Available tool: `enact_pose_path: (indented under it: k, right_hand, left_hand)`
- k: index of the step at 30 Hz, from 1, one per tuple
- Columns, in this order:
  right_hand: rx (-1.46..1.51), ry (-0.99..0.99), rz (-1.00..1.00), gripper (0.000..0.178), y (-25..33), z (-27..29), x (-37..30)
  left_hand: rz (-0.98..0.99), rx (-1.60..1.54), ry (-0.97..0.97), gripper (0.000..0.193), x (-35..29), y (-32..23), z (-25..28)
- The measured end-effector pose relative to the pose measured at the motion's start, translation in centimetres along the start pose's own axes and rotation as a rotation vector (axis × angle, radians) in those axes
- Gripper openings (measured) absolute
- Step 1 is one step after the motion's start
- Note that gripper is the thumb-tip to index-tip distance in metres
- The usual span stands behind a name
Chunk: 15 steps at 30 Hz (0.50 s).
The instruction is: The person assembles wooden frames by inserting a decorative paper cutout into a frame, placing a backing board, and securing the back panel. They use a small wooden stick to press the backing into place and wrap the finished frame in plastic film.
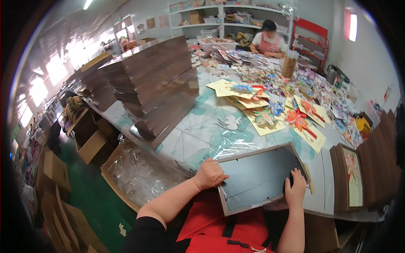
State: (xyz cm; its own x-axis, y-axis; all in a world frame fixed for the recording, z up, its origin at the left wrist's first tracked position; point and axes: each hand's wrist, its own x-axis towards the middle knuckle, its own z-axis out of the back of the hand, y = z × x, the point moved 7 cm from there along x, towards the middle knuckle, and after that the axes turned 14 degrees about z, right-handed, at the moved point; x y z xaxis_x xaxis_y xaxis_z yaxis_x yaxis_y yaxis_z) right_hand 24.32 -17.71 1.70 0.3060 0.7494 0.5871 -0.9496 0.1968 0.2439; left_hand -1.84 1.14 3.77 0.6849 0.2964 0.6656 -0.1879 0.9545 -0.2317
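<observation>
A flat rectangular frame with brown rim and grey, shiny backing (pixel 257 177) lies tilted at the near edge of the white table with green-patterned cover (pixel 185 135), probably so that both hands reach it easily. The left hand (pixel 210 173) is at its left edge, fingers curled together; whether they clamp the rim or some film, I cannot tell. The right hand (pixel 295 185) rests on the right end, fingers slightly apart, seemingly to steady it.

I count one frame between two hands; one open brown carton (pixel 116 190) with crumpled clear plastic film (pixel 145 170), perhaps kept at the left for easy reach; one tall stack of dark brown flat boxes (pixel 152 76), its layers too merged to count; and at least five pale yellow cards with colourful ornaments (pixel 265 122).
</observation>
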Motion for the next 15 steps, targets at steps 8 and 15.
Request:
enact_pose_path:
  k: [8, 15]
  right_hand:
    - [0.165, 0.306, 0.372, 0.070, 9.7, 0.5, -0.6]
    - [0.198, 0.444, 0.345, 0.089, 9.7, 0.7, -0.5]
  left_hand:
    - [0.015, -0.024, 0.247, 0.035, -0.3, -1.6, 1.0]
    - [0.066, -0.101, 0.452, 0.047, -1.9, -6.7, 0.6]
